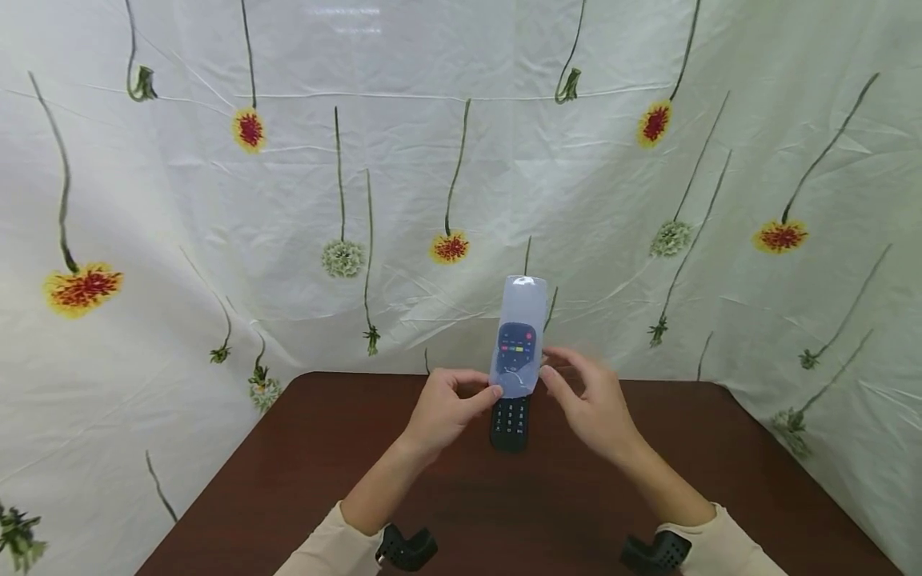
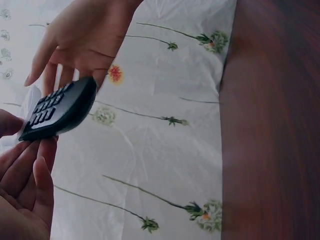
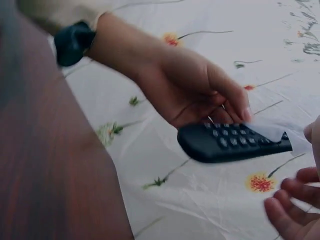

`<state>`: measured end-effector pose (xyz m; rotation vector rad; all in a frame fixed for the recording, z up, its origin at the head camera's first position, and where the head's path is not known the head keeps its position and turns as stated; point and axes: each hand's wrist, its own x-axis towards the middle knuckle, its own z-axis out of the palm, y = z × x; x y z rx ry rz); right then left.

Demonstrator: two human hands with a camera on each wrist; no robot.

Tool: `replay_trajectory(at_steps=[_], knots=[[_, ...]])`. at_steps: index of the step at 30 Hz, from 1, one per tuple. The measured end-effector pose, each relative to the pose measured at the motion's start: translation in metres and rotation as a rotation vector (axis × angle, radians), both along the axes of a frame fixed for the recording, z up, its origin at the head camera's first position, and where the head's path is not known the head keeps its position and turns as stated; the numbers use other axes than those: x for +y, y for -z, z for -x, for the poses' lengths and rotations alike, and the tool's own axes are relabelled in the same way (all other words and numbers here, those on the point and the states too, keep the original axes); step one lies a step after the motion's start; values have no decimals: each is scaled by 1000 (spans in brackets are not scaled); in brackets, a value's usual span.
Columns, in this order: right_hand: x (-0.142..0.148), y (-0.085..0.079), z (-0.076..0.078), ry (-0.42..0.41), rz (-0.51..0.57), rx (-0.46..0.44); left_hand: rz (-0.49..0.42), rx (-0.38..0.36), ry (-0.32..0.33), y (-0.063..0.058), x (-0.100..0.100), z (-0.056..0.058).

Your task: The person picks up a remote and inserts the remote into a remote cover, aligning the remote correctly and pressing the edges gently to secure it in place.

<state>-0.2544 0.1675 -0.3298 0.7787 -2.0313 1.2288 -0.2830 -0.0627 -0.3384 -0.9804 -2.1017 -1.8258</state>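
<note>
Over the far part of the table [image 1: 324,448], our left hand [image 1: 448,406] pinches the remote [image 1: 510,428], its near end outside the translucent sleeve [image 1: 524,300]; our right hand [image 1: 592,404], fingers loose, hovers just right. We should work the sleeve evenly.

Forward head, closer wrist views share the remote [image 1: 509,426].

And it's 1 left hand [image 1: 450,410], 1 right hand [image 1: 594,404], so 2 tot.! Sleeves [image 1: 334,548], 2; wrist cams [image 1: 394,548], also 2. Here's 1 remote [image 1: 509,434] & 1 plastic cover [image 1: 523,300], 1 table [image 1: 288,480], 1 cloth [image 1: 288,200], & 5 red-and-yellow flowers [image 1: 82,288], per head view!
</note>
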Motion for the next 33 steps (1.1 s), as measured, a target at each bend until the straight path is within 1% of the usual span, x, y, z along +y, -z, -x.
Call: replay_trajectory(at_steps=[2, 3, 4, 5, 6, 7, 9, 12, 18, 22, 27, 30, 33], knots=[[-7, 1, -3, -48, 79, -199, 16, 82, -30, 0, 1, -1], [-10, 1, -4, -71, 113, -279, 25, 122, -41, 0, 1, -1], [-13, 2, -5, -94, 143, -337, 36, 161, -50, 1, 2, -2], [-16, 3, -6, -102, 162, -373, 47, 194, -55, 1, 2, -2], [-18, 3, -7, -106, 181, -391, 58, 221, -61, 2, 3, -3], [-20, 3, -7, -105, 202, -400, 67, 244, -66, 2, 4, -3], [-22, 4, -8, -95, 231, -394, 79, 265, -70, 2, 4, -5], [-23, 4, -9, -65, 254, -382, 88, 267, -72, 2, 5, -6], [-25, 1, -14, -25, 258, -374, 107, 250, -91, 0, 3, -12], [-22, -3, -18, -6, 267, -370, 106, 224, -83, -6, 2, -15], [-18, -5, -23, 10, 288, -395, 94, 210, -86, -10, -5, -19], [-15, -5, -27, 30, 308, -412, 107, 204, -93, -10, -9, -22], [-12, -4, -32, 49, 323, -433, 126, 181, -99, -10, -12, -27]])
